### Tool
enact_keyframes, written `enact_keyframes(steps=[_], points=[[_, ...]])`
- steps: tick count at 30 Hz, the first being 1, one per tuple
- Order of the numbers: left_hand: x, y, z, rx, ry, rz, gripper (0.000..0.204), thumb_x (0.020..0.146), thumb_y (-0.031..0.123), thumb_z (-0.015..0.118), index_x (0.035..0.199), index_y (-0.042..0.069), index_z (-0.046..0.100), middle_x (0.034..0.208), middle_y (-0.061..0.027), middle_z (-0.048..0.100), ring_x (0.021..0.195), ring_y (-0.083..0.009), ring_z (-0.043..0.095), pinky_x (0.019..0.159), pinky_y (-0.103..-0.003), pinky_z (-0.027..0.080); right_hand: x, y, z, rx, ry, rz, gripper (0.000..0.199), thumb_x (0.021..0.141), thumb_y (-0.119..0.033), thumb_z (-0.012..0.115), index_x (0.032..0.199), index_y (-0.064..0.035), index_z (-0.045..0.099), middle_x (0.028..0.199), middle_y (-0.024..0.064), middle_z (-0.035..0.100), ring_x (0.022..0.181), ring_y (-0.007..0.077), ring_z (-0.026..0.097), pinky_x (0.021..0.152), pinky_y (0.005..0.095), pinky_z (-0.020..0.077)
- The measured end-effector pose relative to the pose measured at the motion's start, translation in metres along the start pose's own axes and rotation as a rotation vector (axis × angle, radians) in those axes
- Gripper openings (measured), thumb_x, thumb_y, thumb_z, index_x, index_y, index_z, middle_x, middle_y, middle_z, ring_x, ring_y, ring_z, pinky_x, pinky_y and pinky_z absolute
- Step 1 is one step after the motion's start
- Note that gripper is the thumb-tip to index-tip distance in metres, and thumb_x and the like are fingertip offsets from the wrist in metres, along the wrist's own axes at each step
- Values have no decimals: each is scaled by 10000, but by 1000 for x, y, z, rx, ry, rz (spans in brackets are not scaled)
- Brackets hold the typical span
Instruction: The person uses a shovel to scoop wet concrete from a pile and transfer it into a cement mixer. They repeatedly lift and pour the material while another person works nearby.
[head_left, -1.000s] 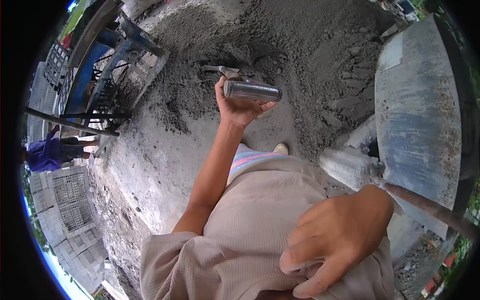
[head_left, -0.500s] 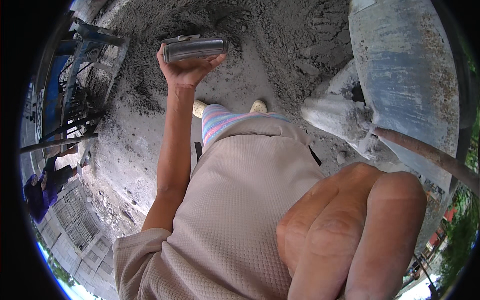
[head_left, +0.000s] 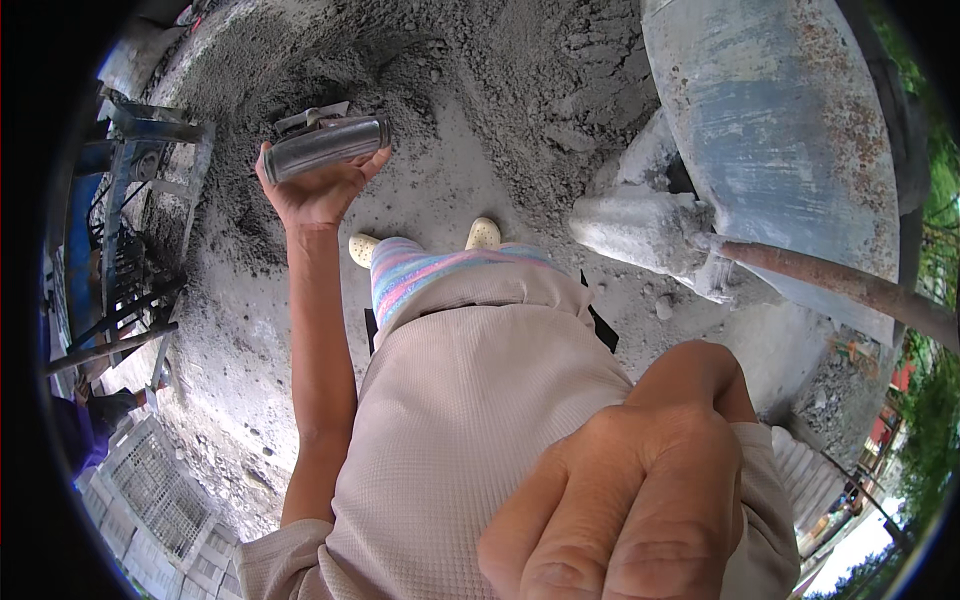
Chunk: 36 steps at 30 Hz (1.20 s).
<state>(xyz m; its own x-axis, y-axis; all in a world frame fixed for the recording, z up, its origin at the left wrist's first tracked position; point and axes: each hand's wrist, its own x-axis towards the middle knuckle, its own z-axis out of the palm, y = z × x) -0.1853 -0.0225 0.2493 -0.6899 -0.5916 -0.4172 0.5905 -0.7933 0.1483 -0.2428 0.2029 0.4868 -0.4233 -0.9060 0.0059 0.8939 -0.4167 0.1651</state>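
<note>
My left hand [head_left: 315,195] is raised out in front of me, palm up, and grips a shiny grey metal cylinder [head_left: 325,148] lying sideways across its fingers. Behind the cylinder a small metal tool [head_left: 310,115] lies on the grey sand. My right hand [head_left: 630,500] fills the lower right, very close to the camera, knuckles up and fingers together; the fingertips run off the lower edge, so anything in it is hidden. Below me are my beige shirt, striped trousers and pale shoes [head_left: 483,233].
A heap of grey sand and cement [head_left: 430,70] covers the ground ahead. At right stands a large grey-blue mixer drum [head_left: 780,130], with a cement-caked tool [head_left: 640,225] on a rusty handle [head_left: 840,285]. A blue metal frame [head_left: 130,200] and a person in purple [head_left: 85,420] are at left.
My left hand has shifted with the cylinder toward the upper left of the view. My right hand has risen much closer to the camera and its fingers have drawn together.
</note>
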Motion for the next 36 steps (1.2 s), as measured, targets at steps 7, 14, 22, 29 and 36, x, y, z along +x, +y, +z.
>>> enact_keyframes(steps=[7,14,22,29,36], points=[[4,-1,3,56,-64,-44,713,601,447,700,1158,63,474,1243,-239,357,1182,-499,261,943,-627,261,33,18,-49,-37,-594,-264,211,802,21,552,892,209,528,810,280,587,520,229,591,392,274,449],[12,-1,5,61,-104,-55,659,666,559,579,1131,95,520,1087,-166,502,1119,-441,377,921,-624,278,48,-12,-41,-374,-625,-208,185,790,-25,584,868,143,591,839,281,588,614,235,591,450,269,438],[19,-6,17,28,-33,-12,605,676,632,483,962,112,602,1015,-119,543,1036,-363,463,866,-583,332,60,-39,-31,-779,-739,51,125,802,-58,565,793,19,664,806,227,623,615,211,531,513,266,420],[14,4,29,92,-34,-23,501,678,620,496,787,151,634,972,-74,569,1001,-310,501,838,-539,385,77,-39,-27,-670,-798,396,110,795,-56,563,805,48,598,781,242,600,581,246,533,506,317,424],[29,14,9,201,-29,-131,586,760,613,429,934,74,582,968,-117,576,992,-324,507,833,-454,427,162,-2,-114,-2557,-579,-540,432,653,-277,714,998,-54,581,936,91,590,881,256,538,840,351,395]])
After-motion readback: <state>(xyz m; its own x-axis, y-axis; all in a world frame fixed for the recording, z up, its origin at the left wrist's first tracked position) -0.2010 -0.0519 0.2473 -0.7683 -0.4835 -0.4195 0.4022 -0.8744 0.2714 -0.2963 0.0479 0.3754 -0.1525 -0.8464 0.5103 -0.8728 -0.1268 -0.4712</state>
